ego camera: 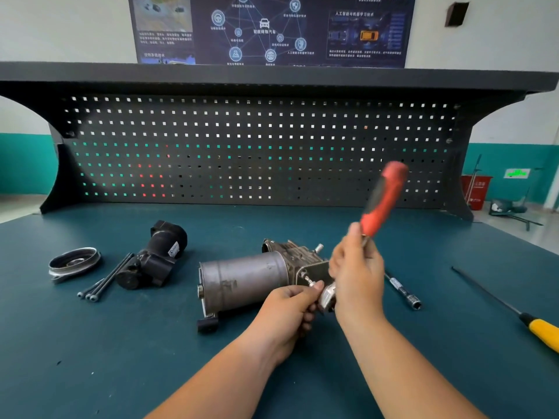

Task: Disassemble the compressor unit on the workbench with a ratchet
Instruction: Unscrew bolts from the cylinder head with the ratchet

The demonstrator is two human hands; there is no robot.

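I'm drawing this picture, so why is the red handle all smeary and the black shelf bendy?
In the head view, the red handle of the ratchet is smeared by motion blur, and so is the thumb of the right hand gripping it; the shelf bows because the lens is wide-angle; the compressor on the workbench looks sharp under even light, with only soft shadows.

Yellow-handled screwdriver (538, 329) on counter (90, 358), far right. Black pegboard (257, 152) behind, poster (272, 28) above it. Red bin (478, 189) on floor.
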